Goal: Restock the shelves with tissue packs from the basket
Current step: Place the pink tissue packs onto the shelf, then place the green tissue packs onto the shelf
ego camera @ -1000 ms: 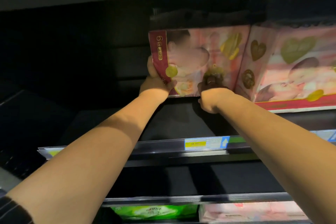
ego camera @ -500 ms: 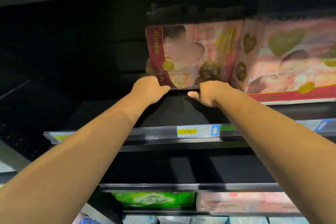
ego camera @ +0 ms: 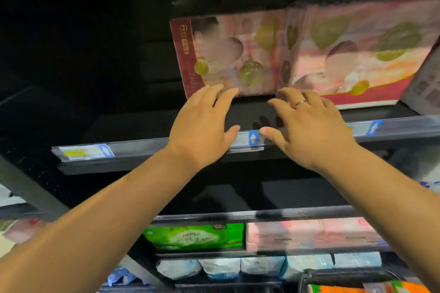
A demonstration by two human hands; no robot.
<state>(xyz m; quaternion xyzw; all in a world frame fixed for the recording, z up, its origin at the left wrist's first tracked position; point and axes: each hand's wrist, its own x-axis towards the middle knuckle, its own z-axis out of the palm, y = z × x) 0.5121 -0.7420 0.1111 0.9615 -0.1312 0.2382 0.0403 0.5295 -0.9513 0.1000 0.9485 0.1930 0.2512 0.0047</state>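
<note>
A pink and dark red tissue pack [ego camera: 228,54] stands upright on the upper dark shelf [ego camera: 147,150], pushed well back. Beside it on the right stands a second pink tissue pack [ego camera: 357,54], nearer the front edge. My left hand [ego camera: 204,126] hovers in front of the first pack with straight, spread fingers, its fingertips at the pack's lower edge. My right hand [ego camera: 307,126], a ring on one finger, is spread the same way just right of it and holds nothing. The dark rim of the basket [ego camera: 345,276] shows at the bottom right, with an orange and green pack inside.
A price rail with yellow and blue labels [ego camera: 83,151] runs along the shelf's front edge. The left half of that shelf is dark and bare. Lower shelves hold a green tissue pack [ego camera: 195,236], pink packs [ego camera: 309,233] and blue-white packs [ego camera: 262,266].
Both hands have let go of the tissue pack, opened their fingers and drawn back toward the shelf's front edge. The view has tilted down, showing lower shelves and the basket.
</note>
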